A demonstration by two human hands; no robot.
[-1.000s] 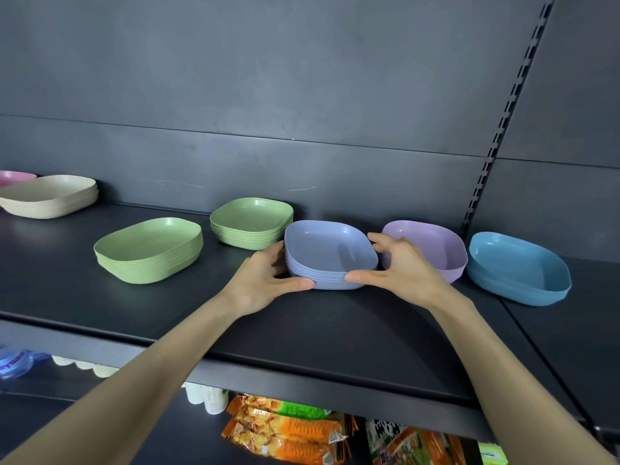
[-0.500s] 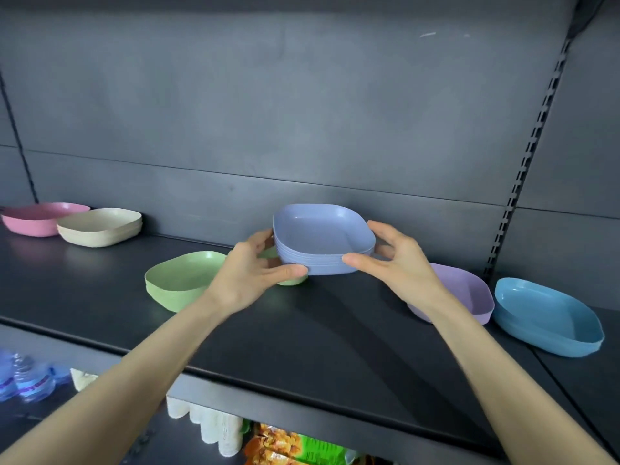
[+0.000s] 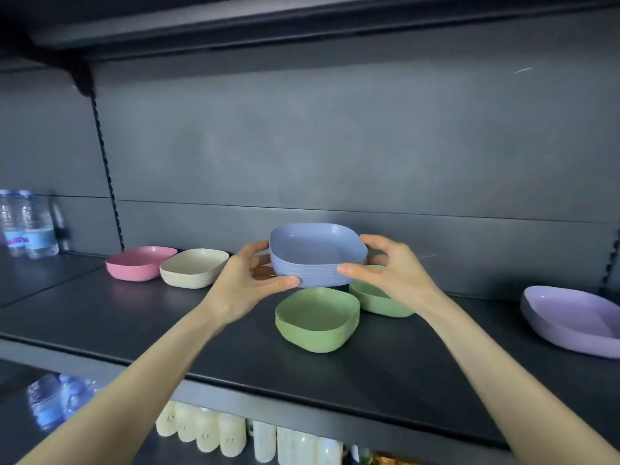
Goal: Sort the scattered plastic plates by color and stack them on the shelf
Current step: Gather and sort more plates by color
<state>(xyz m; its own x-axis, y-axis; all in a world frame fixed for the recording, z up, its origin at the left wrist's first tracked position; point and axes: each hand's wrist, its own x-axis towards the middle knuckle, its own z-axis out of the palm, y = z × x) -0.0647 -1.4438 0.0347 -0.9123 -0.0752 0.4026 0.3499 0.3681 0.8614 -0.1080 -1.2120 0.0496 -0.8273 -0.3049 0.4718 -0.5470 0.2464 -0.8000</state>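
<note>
A stack of periwinkle-blue plates point(image 3: 315, 253) hangs in the air above the dark shelf point(image 3: 134, 317), held between both hands. My left hand point(image 3: 245, 283) grips its left side and my right hand point(image 3: 389, 273) grips its right side. Directly below sit two green stacks, the nearer green stack point(image 3: 317, 318) in front and the farther green stack point(image 3: 375, 297) partly hidden behind my right hand. To the left stand a cream stack point(image 3: 193, 267) and a pink stack point(image 3: 141, 262). A lilac stack point(image 3: 570, 317) lies at the far right.
Water bottles point(image 3: 27, 223) stand at the far left on the adjoining shelf section. An upper shelf point(image 3: 302, 25) overhangs the space. Below the front edge are white bottles point(image 3: 208, 434) and more water bottles point(image 3: 53, 397). Slotted uprights run down the back wall.
Both hands have lifted the blue stack off the shelf and carried it left, over the green stacks. The view has swung left; the teal plates are out of sight.
</note>
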